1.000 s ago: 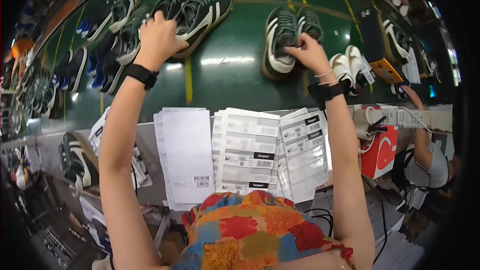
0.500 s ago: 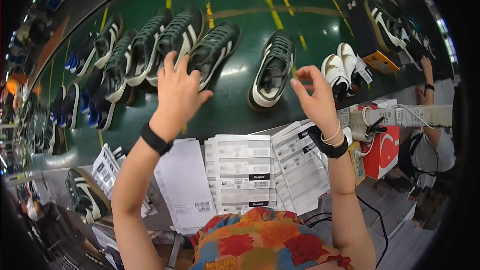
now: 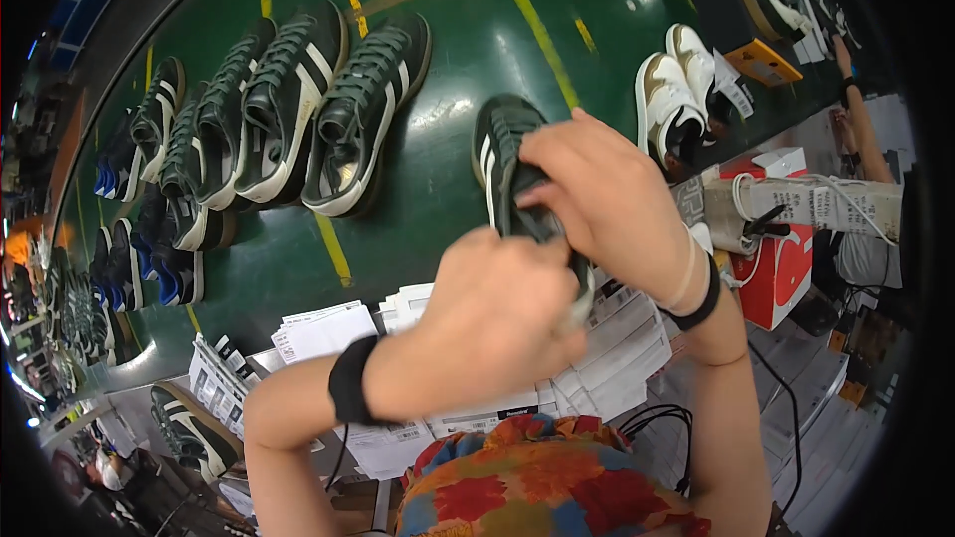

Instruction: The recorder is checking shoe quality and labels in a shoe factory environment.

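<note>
A dark green sneaker with white stripes (image 3: pixel 498 154) rests on the green work surface (image 3: pixel 438 174), toe pointing away from me. My right hand (image 3: pixel 612 209) bends over its right side, thumb and fingers curled on the tongue and lace area. Over the heel end lies my left hand (image 3: pixel 487 308), closed and slightly smeared by motion; it hides most of the heel, and what its fingers hold is out of sight. To the left stands a row of similar sneakers, the nearest one (image 3: pixel 363 104) apart from my hands.
White-and-tan sneakers (image 3: pixel 676 89) stand at the right, near a dark shoebox (image 3: pixel 731 15). Printed paper sheets (image 3: pixel 622 363) lie along the near edge. A red box (image 3: pixel 776 278) and a cabled rail (image 3: pixel 826 207) are at right. Another person's arm (image 3: pixel 863 129) reaches in behind.
Both hands have come together on the single sneaker, the left one leaving the row. The sneaker sits closer to me with its toe turned leftward. The view has shifted as well.
</note>
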`<state>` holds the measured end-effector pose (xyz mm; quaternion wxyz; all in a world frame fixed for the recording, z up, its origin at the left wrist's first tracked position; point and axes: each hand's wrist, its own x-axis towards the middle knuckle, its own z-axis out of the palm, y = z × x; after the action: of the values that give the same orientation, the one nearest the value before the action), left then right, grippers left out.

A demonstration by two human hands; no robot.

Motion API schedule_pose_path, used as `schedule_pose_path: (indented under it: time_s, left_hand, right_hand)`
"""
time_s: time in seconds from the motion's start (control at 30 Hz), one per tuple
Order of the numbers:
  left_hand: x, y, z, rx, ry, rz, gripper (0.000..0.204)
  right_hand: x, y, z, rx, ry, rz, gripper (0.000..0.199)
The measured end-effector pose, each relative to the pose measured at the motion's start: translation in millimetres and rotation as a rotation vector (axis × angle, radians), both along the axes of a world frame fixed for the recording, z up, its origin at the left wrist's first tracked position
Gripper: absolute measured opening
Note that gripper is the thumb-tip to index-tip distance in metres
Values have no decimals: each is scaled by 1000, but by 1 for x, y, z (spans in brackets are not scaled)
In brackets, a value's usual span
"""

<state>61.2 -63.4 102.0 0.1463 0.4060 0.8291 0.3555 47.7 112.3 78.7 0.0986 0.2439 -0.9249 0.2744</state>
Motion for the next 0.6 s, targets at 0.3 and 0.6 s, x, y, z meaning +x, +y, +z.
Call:
schedule_pose_path:
  time_s: [0.3,0.6]
  left_hand:
    - [8,-20,53,-2,-267,-151,33]
    - [-57,-127,-57,-347,515,331,61]
  right_hand:
    - [-18,0,2,-497,-803,-66,6]
    - [-56,48,21,-26,316,-326,19]
